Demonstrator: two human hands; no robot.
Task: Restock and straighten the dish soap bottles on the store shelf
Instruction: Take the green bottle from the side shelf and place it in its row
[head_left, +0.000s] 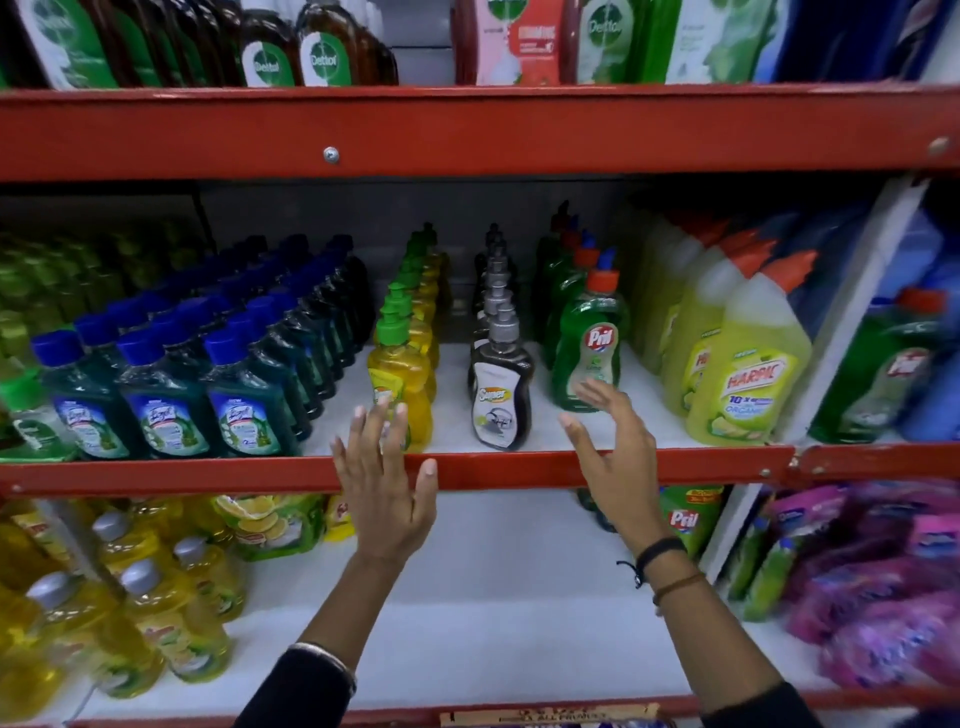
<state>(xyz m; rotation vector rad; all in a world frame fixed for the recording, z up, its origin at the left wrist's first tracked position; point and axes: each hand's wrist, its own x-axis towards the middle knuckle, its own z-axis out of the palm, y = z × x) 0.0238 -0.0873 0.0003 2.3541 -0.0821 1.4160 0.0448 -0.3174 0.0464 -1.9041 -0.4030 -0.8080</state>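
On the middle shelf (519, 462) stand three single-file rows of dish soap: yellow bottles with green caps (402, 364), dark bottles with grey caps (501, 389), and green Pril bottles with orange caps (589, 353). My left hand (382, 483) is open with fingers spread, raised in front of the shelf's red edge, its fingertips just before the front yellow bottle. My right hand (615, 457) is open too, palm turned left, close in front of the front Pril bottle. Neither hand holds anything.
Blue-capped Lizol bottles (166, 384) fill the shelf's left side and yellow Harpic bottles (737, 374) stand right of the Pril row. Dettol bottles (322, 57) line the top shelf. Below sit yellow bottles (156, 597), a Pril pouch (688, 519) and pink packs (883, 571).
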